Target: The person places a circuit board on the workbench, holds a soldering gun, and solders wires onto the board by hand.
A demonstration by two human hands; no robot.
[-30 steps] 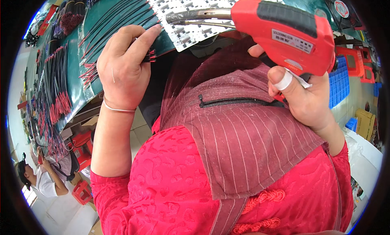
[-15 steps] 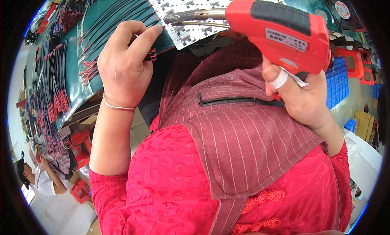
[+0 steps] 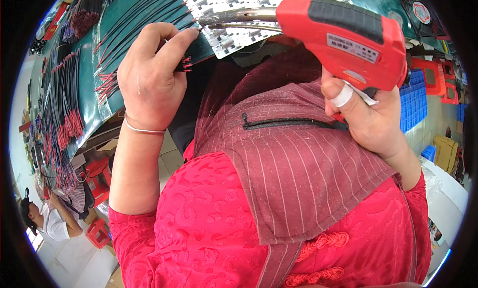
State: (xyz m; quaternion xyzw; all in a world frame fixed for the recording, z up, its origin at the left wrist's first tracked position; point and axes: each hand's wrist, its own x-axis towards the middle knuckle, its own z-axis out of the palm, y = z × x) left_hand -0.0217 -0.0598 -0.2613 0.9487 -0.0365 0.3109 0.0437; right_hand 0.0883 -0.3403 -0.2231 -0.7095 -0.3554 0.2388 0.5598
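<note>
Your right hand (image 3: 371, 121) grips the red soldering gun (image 3: 343, 36); your left hand (image 3: 149, 76) pinches red-tipped wires (image 3: 186, 64) at the counter (image 3: 89, 104) edge; the gun's metal tip touches the white component panel (image 3: 234, 9) beyond

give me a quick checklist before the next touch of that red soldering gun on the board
1. Right hand grips the red soldering gun firmly: ok.
2. Metal tip over the white component board: ok; contact: cannot tell.
3. Left hand pins wires on the green mat: ok.
4. Left fingertips clear of tip: not ok, close.
5. Taped finger on trigger: cannot tell.
</note>
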